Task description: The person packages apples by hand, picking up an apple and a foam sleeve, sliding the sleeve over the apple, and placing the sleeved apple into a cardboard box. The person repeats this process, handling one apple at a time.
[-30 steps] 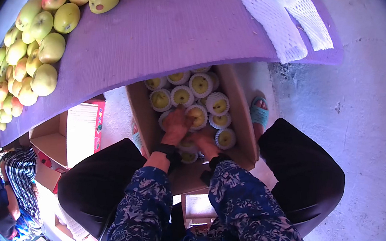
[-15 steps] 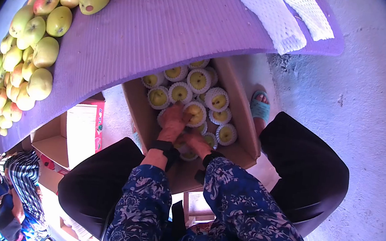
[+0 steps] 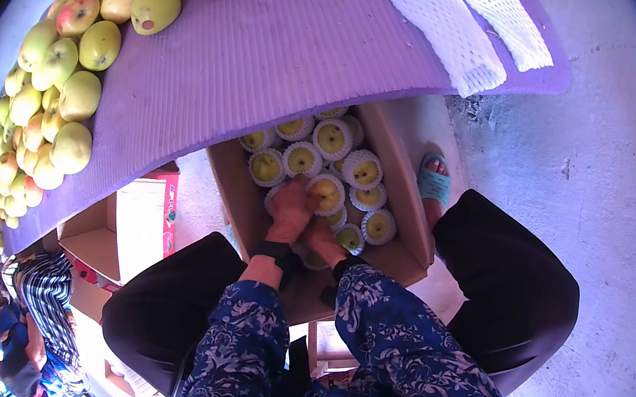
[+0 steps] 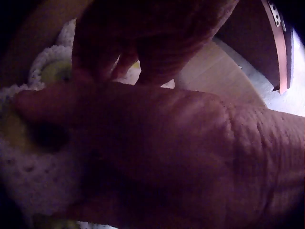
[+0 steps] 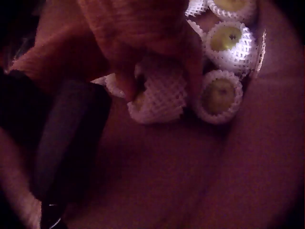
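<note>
Yellow-green apples in white foam nets [image 3: 362, 170] sit packed in a cardboard box [image 3: 404, 186] between the person's knees. My left hand [image 3: 290, 209] reaches into the box and grips one netted apple [image 3: 325, 194], its thumb across the top in the left wrist view. Just beside it and lower, my right hand [image 3: 319, 239] holds another netted apple [image 5: 162, 95] between thumb and fingers near the box's close end. In the right wrist view this apple lies tilted, its net facing the camera. Part of the left hand's grip is hidden behind the hand itself.
A purple ridged mat [image 3: 273, 48] overhangs the box's far end. On it lie a heap of bare apples [image 3: 78, 95] at left and empty foam nets [image 3: 448, 35] at right. Another open carton [image 3: 92, 233] stands at left, near a person in striped clothing [image 3: 47, 299].
The right hand has shifted left, closer to the left hand, uncovering a netted apple near the box's close end. The left hand stays at about the same place.
</note>
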The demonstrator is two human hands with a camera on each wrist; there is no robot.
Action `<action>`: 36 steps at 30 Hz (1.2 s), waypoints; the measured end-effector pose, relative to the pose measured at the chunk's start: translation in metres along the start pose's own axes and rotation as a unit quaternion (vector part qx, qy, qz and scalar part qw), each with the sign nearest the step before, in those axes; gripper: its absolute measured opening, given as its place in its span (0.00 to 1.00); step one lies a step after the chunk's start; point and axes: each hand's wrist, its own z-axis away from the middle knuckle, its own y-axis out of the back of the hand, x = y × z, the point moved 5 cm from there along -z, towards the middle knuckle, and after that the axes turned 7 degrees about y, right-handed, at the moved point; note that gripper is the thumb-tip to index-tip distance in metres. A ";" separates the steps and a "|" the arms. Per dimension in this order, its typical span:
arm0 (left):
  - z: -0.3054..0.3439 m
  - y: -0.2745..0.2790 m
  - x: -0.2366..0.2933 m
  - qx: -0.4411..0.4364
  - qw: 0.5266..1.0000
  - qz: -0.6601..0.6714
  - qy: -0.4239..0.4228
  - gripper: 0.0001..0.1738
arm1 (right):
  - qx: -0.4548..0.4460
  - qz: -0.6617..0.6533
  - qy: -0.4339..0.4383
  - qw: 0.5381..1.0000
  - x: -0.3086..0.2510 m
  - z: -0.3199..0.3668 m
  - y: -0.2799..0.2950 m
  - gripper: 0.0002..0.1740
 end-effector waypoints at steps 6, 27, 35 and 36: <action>0.003 0.005 0.004 -0.005 1.000 0.013 0.022 0.24 | 0.013 -0.012 -0.019 1.000 -0.003 0.008 0.007 0.46; -0.002 -0.009 -0.002 -0.019 0.999 -0.008 0.028 0.23 | -0.022 -0.004 -0.027 0.999 -0.013 0.022 0.011 0.39; -0.002 -0.016 0.002 -0.013 1.000 -0.019 0.004 0.24 | -0.046 0.087 0.052 0.994 -0.010 0.016 0.010 0.27; 0.000 -0.013 0.005 -0.014 1.000 -0.013 -0.002 0.24 | -0.059 0.109 0.070 0.990 -0.013 0.015 0.011 0.26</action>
